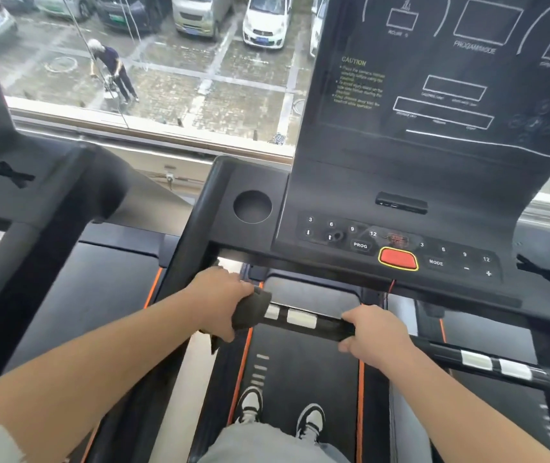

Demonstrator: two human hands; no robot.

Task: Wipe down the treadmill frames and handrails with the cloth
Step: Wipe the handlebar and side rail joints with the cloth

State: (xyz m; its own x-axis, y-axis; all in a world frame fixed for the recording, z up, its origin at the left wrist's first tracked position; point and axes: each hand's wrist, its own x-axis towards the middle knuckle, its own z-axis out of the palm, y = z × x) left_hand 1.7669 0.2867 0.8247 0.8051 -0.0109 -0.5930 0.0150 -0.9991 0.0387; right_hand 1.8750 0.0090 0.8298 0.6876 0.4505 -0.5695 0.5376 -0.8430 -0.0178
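Observation:
A black handrail bar (330,326) with silver sensor pads runs across the treadmill in front of me, below the console (400,202). My left hand (220,294) grips a dark cloth (250,309) wrapped around the bar's left end, beside the left frame upright (193,235). My right hand (375,335) grips the bare bar further right, just past two silver pads. More of the bar with two other pads (495,364) extends to the right. My feet stand on the belt below.
The console has a round cup holder (252,206), button rows and a red stop button (398,259). A second treadmill's frame (43,195) stands to the left. A large window ahead looks down on a car park with a person in it.

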